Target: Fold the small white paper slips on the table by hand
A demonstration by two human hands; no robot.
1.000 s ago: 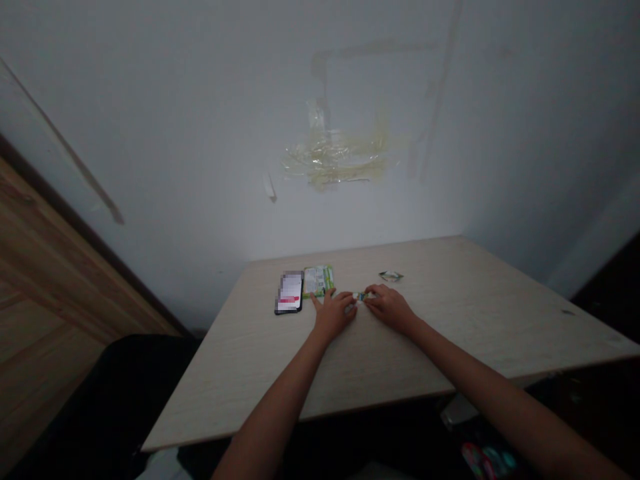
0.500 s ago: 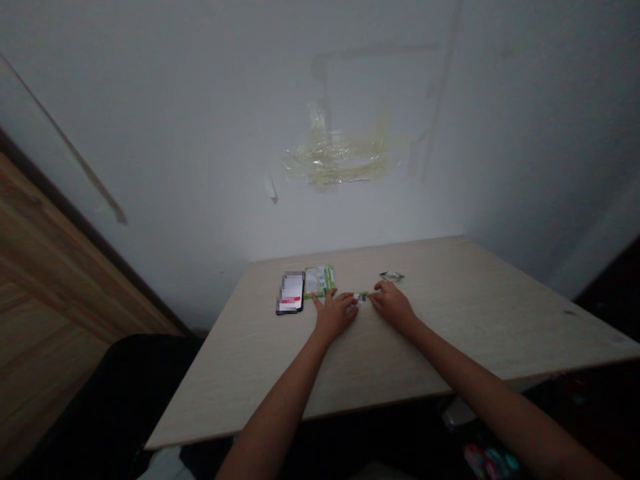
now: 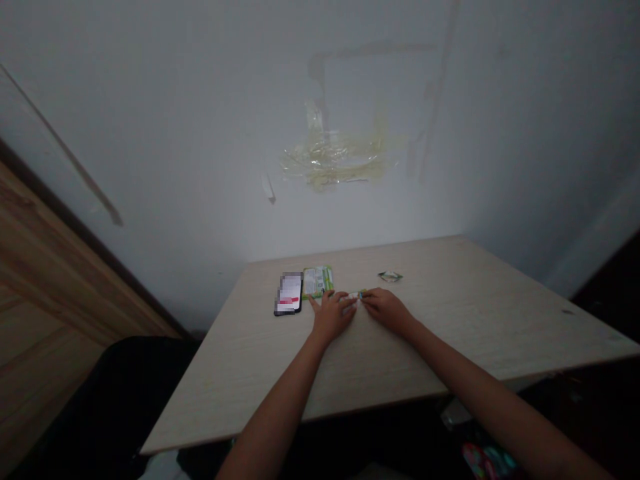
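Observation:
A small white piece with blue and yellow-green markings (image 3: 356, 295) lies low over the table between my two hands; what it is exactly is too small to tell. My left hand (image 3: 334, 316) rests on the tabletop, its thumb and index finger closed on the left end of the piece while the outer fingers spread toward a green-and-white packet (image 3: 317, 281). From the other side, the fingertips of my right hand (image 3: 387, 309) pinch the right end, covering part of it. A small opened green-and-white wrapper (image 3: 390, 276) lies just beyond my right hand.
A phone with a lit screen (image 3: 289, 293) lies left of the packet on the pale wooden table (image 3: 240, 373). Behind the table rises a grey wall (image 3: 200, 133) with old tape (image 3: 345, 160). A dark chair-like shape (image 3: 135, 373) stands at the left.
My right hand has moved slightly left, closer to my left hand, and its fingertips now cover more of the small piece. My left hand stays nearly where it was.

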